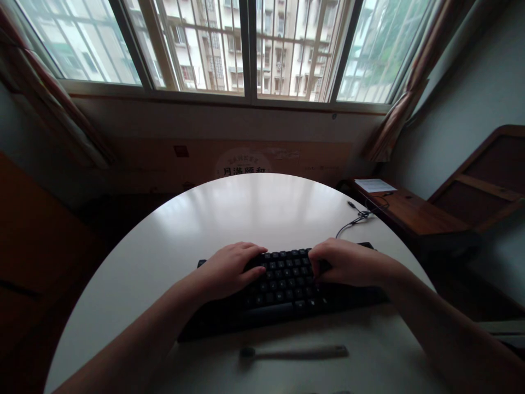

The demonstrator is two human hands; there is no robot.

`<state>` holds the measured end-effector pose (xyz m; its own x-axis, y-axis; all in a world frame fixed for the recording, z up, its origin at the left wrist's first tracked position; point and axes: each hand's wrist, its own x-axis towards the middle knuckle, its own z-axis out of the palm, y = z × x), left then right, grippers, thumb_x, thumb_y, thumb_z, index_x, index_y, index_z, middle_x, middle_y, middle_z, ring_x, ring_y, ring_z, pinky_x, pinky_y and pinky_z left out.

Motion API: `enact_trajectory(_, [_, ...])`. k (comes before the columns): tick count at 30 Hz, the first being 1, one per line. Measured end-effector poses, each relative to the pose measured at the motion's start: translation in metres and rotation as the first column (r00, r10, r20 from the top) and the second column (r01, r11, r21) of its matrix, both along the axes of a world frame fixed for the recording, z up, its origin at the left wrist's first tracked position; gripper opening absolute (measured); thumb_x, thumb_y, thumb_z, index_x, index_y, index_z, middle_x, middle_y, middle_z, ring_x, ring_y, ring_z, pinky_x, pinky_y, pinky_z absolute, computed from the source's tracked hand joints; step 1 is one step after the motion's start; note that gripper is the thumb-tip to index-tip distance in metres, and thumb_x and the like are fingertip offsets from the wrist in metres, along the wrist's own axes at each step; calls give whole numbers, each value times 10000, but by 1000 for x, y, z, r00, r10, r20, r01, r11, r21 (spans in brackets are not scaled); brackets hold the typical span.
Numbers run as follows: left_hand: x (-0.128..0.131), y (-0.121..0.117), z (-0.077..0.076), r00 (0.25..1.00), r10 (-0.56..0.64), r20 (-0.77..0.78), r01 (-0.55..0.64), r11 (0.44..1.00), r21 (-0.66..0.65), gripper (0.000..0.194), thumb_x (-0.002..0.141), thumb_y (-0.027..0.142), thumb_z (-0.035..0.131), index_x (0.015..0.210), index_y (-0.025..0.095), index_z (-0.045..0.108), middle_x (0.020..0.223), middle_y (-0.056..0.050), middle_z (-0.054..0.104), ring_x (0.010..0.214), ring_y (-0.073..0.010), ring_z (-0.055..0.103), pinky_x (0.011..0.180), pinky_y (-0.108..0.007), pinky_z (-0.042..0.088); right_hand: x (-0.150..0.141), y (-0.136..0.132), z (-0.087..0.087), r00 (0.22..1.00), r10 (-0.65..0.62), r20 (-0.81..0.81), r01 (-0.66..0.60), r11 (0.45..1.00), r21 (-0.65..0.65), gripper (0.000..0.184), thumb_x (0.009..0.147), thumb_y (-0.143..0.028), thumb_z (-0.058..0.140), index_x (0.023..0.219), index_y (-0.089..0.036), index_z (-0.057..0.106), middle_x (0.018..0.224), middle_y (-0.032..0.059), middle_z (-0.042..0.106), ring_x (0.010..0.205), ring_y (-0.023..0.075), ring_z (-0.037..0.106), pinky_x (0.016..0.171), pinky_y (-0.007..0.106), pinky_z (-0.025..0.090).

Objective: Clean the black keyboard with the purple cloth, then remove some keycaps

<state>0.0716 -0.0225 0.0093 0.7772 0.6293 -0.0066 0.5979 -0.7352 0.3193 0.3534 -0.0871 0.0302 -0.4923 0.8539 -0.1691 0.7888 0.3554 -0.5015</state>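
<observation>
A black keyboard (pixel 283 276) lies slightly tilted on the white round table (pixel 197 210). Across its left part rests my left hand (pixel 233 268), thumb and fingers stretched out over the keys and apart. My right hand (pixel 342 261) is at the right part of the keyboard, its fingers curled and thumb bent down to the keys. Whether anything small is between those fingertips is hidden. In front of the keyboard lies a toothbrush (pixel 295 352) with a grey handle, its dark head pointing left.
A black cable (pixel 361 215) runs from behind the keyboard to the table's right edge. Beyond it stands a brown wooden bench (pixel 418 210) with a white paper (pixel 375 185) on it. A large cardboard box (pixel 156 164) leans under the barred window.
</observation>
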Motion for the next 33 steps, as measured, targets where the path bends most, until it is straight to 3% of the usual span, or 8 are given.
enact_trajectory(7, [-1, 0, -1, 1000, 7, 3, -7, 1000, 10, 406, 931, 426, 500, 1291, 256, 576, 1301, -64, 625, 1174, -255, 572, 987, -380, 446, 21, 5, 5, 998, -49, 45, 55, 988, -144, 59, 683, -140, 637, 727, -179, 636, 672, -26, 624, 640, 125, 552, 549, 224, 366])
enact_trajectory(12, [-1, 1, -2, 1000, 3, 21, -3, 1000, 21, 406, 923, 433, 506, 1276, 251, 589, 1284, -62, 637, 1163, -255, 581, 973, -365, 452, 3, 3, -2, 997, -28, -68, 24, 998, -64, 65, 693, -127, 635, 725, -184, 635, 697, -22, 638, 672, 128, 570, 595, 228, 389])
enact_trajectory(16, [-1, 2, -4, 1000, -3, 27, 2, 1000, 31, 407, 925, 442, 502, 1275, 254, 589, 1273, -63, 642, 1158, -257, 582, 970, -367, 451, -4, -1, -2, 998, -56, -37, 57, 998, 31, 71, 693, -135, 649, 726, -196, 638, 719, -17, 647, 690, 136, 574, 597, 235, 372])
enact_trajectory(25, [-1, 1, -1, 1000, 7, 8, -7, 1000, 18, 404, 927, 434, 500, 1282, 262, 583, 1267, -58, 641, 1158, -254, 582, 973, -371, 455, 25, 0, 3, 984, -126, 126, 133, 990, -51, 60, 639, -139, 644, 659, -195, 634, 632, -16, 630, 606, 143, 553, 519, 243, 332])
enact_trajectory(29, [-1, 0, -1, 1000, -1, 17, 1, 1000, 30, 414, 927, 448, 494, 1281, 255, 590, 1280, -69, 639, 1153, -263, 587, 953, -370, 469, 33, 1, 9, 996, -65, 55, 68, 996, -59, 35, 672, -169, 665, 695, -193, 654, 663, -22, 638, 628, 138, 561, 543, 231, 364])
enact_trajectory(33, [-5, 4, -2, 999, -3, 48, 2, 1000, 16, 409, 927, 432, 500, 1293, 267, 583, 1303, -62, 628, 1165, -256, 588, 966, -365, 468, 45, 6, 14, 988, -60, -143, 60, 998, -4, 118, 741, -293, 705, 777, -186, 670, 714, -11, 644, 673, 142, 569, 592, 233, 411])
